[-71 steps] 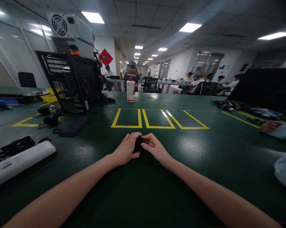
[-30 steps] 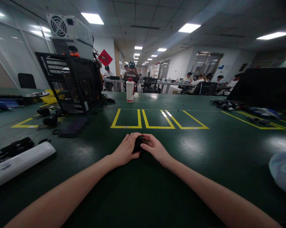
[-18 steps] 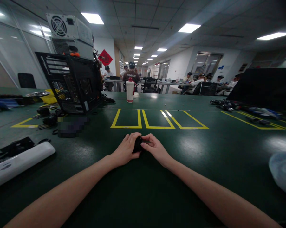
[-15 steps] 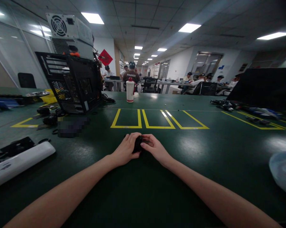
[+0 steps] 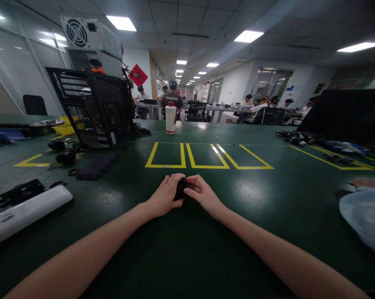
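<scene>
1. The small black object (image 5: 181, 188) is low over or on the bench (image 5: 187, 253), between the two hands; fingers cover much of it, so its full shape and whether it touches the bench cannot be told.
2. The left grip (image 5: 165, 195) is closed around it from the left, fingers over the top and thumb below.
3. The right grip (image 5: 203, 193) is bent in at its right side, fingertips at the object; whether they pinch a part or merely touch cannot be told.
4. Beyond the hands are yellow tape outlines (image 5: 165, 166).
5. At the right edge, another person's hand (image 5: 371, 184) is blurred and cut off, above a pale blue sleeve (image 5: 365, 216).
6. At the left, a white casing (image 5: 31, 214) runs out of view, and a dark item (image 5: 95, 167) is pixelated.
7. A white tumbler (image 5: 170, 120) stands upright under a red lid (image 5: 171, 104), its contents hidden.
8. The open black computer case (image 5: 109, 108) has parts inside, too dark to name, and silver boxes (image 5: 90, 35) on top.
9. Behind it, a yellow bin (image 5: 65, 129) is partly hidden; its contents cannot be made out.
</scene>
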Demonstrator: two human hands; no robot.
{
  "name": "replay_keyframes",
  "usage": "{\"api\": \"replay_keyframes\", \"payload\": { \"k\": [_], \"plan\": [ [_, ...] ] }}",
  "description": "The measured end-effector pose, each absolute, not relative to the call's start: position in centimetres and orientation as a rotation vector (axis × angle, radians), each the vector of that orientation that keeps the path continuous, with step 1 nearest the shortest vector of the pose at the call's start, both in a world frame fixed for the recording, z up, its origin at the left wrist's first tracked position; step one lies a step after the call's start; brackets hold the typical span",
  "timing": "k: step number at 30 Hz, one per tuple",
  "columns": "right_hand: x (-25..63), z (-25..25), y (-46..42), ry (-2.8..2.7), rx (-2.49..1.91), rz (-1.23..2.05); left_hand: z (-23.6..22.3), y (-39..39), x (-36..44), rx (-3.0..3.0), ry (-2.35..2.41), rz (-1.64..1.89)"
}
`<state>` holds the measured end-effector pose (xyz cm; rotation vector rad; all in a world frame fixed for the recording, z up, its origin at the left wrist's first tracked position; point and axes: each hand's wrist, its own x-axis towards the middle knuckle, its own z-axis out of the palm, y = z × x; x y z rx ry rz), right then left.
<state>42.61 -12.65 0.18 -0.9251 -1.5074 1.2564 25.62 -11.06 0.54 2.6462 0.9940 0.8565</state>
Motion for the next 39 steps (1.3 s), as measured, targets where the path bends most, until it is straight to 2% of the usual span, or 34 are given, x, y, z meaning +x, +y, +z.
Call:
{"api": "replay_keyframes", "payload": {
  "k": [6, 14, 23, 32, 39],
  "plan": [
    [42.71, 0.54, -12.72, -1.51, -0.835, 1.372, 0.28, -10.93, 25.64, 2.658, 0.998, 0.852],
    [42.82, 0.61, -12.85, -1.533, -0.91, 1.271, 0.19, -10.8, 25.59, 2.645, 0.993, 0.862],
    [43.18, 0.57, -12.62, -1.558, -0.844, 1.363, 0.47, -11.03, 25.62, 2.637, 0.995, 0.855],
    [42.88, 0.61, -12.6, -1.532, -0.909, 1.25, 0.25, -10.85, 25.8, 2.66, 1.006, 0.871],
    [42.88, 0.69, -12.64, -1.482, -0.855, 1.381, 0.52, -11.09, 25.75, 2.658, 1.004, 0.865]
  ]
}}
